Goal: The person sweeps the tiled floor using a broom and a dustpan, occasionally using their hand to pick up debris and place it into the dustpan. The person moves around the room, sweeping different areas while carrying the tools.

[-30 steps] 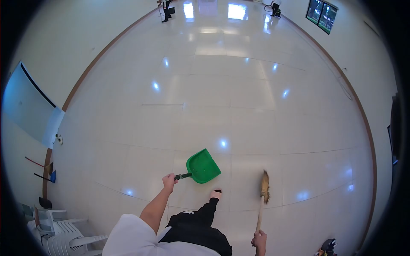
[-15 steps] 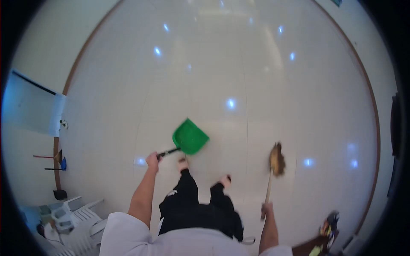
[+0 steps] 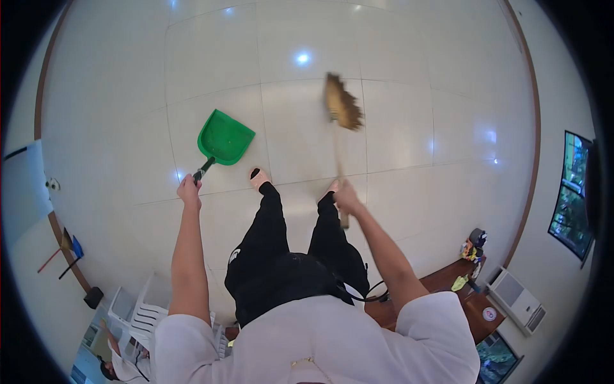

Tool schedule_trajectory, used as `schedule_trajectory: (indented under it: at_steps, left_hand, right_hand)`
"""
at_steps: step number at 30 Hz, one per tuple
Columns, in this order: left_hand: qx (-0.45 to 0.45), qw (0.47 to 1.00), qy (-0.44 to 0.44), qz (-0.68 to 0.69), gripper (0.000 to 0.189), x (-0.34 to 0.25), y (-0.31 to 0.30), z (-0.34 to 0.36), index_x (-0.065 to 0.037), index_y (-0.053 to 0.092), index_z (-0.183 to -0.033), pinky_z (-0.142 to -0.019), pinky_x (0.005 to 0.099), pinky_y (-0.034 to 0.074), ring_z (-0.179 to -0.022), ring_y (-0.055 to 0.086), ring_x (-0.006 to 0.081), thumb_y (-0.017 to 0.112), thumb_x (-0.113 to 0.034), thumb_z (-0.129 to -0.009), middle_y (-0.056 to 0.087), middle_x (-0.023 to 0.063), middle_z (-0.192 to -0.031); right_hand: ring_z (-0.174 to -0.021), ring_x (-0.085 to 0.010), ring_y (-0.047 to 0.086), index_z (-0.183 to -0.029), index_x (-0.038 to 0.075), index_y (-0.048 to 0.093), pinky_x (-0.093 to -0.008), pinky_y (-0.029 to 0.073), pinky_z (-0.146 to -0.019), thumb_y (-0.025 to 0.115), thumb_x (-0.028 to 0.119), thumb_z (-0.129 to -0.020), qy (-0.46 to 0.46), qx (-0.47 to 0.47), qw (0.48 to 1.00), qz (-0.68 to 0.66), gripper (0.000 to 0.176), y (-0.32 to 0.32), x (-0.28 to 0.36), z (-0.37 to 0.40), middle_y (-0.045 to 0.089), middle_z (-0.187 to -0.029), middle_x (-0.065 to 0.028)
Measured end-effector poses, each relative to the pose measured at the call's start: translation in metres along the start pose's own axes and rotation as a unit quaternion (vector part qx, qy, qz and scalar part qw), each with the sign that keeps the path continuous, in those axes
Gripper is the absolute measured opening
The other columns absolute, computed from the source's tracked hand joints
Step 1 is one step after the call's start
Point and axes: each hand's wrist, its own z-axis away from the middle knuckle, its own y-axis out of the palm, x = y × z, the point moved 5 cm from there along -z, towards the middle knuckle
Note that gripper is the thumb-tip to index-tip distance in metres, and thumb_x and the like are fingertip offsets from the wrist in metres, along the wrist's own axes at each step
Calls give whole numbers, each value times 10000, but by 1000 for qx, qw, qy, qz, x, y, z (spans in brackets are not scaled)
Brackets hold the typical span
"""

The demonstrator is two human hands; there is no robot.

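Note:
My left hand [image 3: 189,190] is closed around the black handle of a green dustpan [image 3: 225,137]. The pan lies out ahead of my left foot, its open edge turned to the upper right, with a few small specks inside. In my right hand [image 3: 347,197] is the pale handle of a broom [image 3: 343,105], slightly blurred by motion. Its brown bristles point right and forward, beyond my right foot and to the right of the dustpan, apart from it.
Pale tiles cover the floor [image 3: 307,32]. White plastic chairs [image 3: 144,313] and another person [image 3: 112,358] are at lower left. A wooden table [image 3: 441,281] holding several items stands at lower right. Another broom [image 3: 66,240] and a blue dustpan [image 3: 77,246] lean by the left wall.
The broom has swung forward and left with my right hand. My left hand and the dustpan sit higher and further left in view. The camera view has shifted, showing more of my body and the table.

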Motion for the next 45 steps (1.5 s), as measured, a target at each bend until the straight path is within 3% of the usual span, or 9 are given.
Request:
schedule_trajectory:
  at_steps: [1,5,7,11,23,27,29,33,45]
  left_hand:
    - [1,1000,10,-28,225,-7,-2,-12,73,532,-876,-466,186,452,-513,480,111,515,-124,-767,500,55,-688]
    - [-11,999,19,-49,221,-18,16,-29,74,555,-850,-435,187,433,-472,474,105,502,-114,-749,517,56,-658]
    - [-32,997,41,-65,147,-27,22,-34,34,507,-644,-379,191,419,-451,465,110,503,-96,-714,478,50,-594]
    - [-21,996,19,-89,199,-20,25,-54,70,568,-762,-399,197,418,-457,481,107,509,-114,-717,521,76,-636]
    - [-17,994,-79,71,188,-25,-14,-23,79,492,-761,-512,234,494,-638,515,193,562,-93,-735,471,114,-768]
    - [-23,990,-107,93,233,-22,-25,-23,104,464,-886,-627,269,515,-785,503,234,554,-65,-755,450,150,-924]
    - [-15,990,-110,81,241,-22,-21,-22,107,452,-909,-686,275,517,-850,493,244,540,-62,-761,446,158,-972]
    - [-31,989,-125,79,294,-30,5,-28,120,426,-1003,-764,286,498,-957,467,257,472,-58,-773,417,171,-1102]
    - [-75,980,-138,122,315,-40,44,-32,106,394,-1034,-793,299,488,-961,460,246,469,-59,-776,426,152,-1070]
  right_hand:
    - [-606,-318,548,-576,22,596,-415,428,-634,597,123,-565,100,100,990,-15,102,16,34,4,549,-623,-180]
    - [-423,-186,474,-1218,-31,288,-300,396,-384,502,14,-686,219,194,937,-191,575,18,147,34,484,-578,-100]
    - [-394,-147,427,-1261,3,225,-274,370,-363,493,-2,-705,245,222,895,-299,617,-2,171,32,451,-563,-67]
    - [-371,-81,359,-1335,110,94,-227,322,-340,490,-12,-743,261,250,817,-450,722,-67,194,70,423,-545,-30]
    - [-380,-77,349,-1311,128,195,-225,307,-322,453,9,-768,377,-184,775,-473,613,-178,28,154,409,-561,-24]
    - [-353,-123,382,-900,15,437,-260,330,-289,421,9,-726,406,-263,767,-422,175,-177,-98,98,392,-493,-36]
    - [-339,-156,401,-725,12,429,-280,342,-285,404,13,-721,459,-262,667,-525,25,-184,-167,68,392,-462,-52]
    - [-369,-96,392,-606,93,400,-235,331,-313,403,71,-743,480,-297,650,-508,139,-217,-221,-6,370,-448,7]
    - [-419,-168,452,-798,-38,419,-302,369,-343,450,-38,-670,284,-264,838,-384,132,-284,-108,-303,443,-576,-84]
